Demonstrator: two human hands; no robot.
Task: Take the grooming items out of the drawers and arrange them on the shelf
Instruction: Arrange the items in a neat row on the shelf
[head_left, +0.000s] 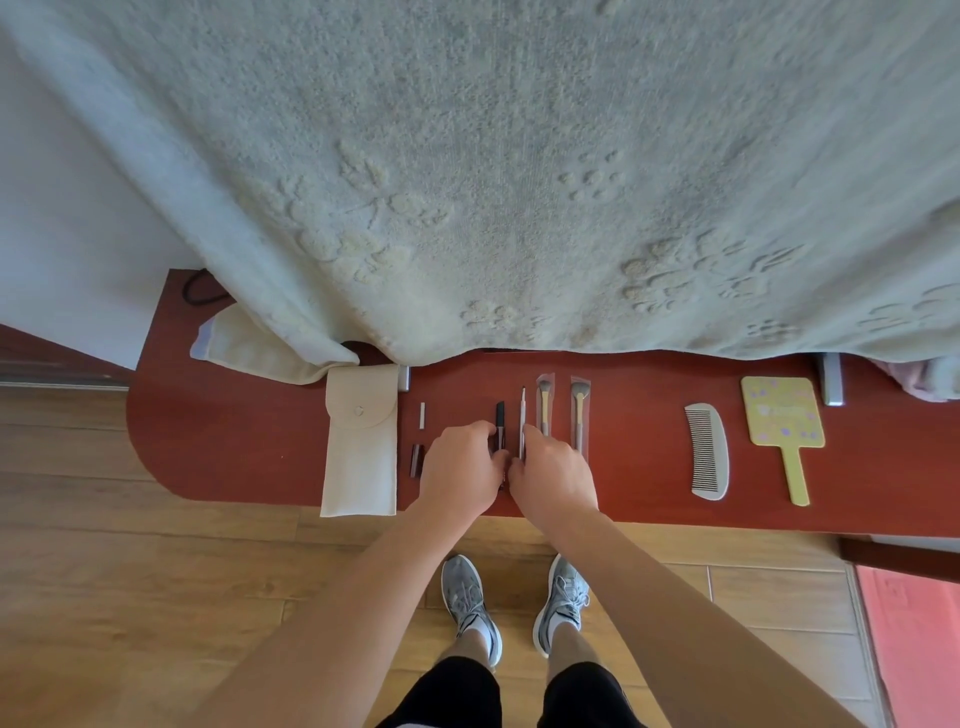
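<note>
Two hands: I am watching both working side by side at the middle of the shelf (234, 441), thumbs nearly touching.
Left hand (457, 467): its fingers are curling round the lower part of the black-capped tube (500, 415), which is lying lengthwise on the shelf.
Right hand (553, 478): its fingertips and thumb are pinching the lower end of the thin metal tool (522, 415), just at 3 o'clock of the tube.
Shelf edges: the near edge is running under both wrists; the end at 9 o'clock is curving round, and the far side is disappearing under a hanging towel (519, 182).
Open room: bare red surface is showing between the brushes (544, 410) and the comb (709, 452), and again at 9 o'clock beyond the pouch (361, 457).
Writing: pale lettering on the yellow hand mirror (782, 421) is coming through too blurred for me to read.
Laid out at 9 o'clock: a white stick (422, 415) and a dark red tube (416, 460) are lying just beside the cream pouch, whose bottom end is overhanging the near edge.
Laid out at 3 o'clock: two brushes in clear sleeves are lying close to the right hand; the comb and mirror are well apart from it.
In the way: the towel hem is hanging low at 12 o'clock, close over the brush tips.
Below: grey shoes (467, 597) are standing on the wooden floor (156, 571).
</note>
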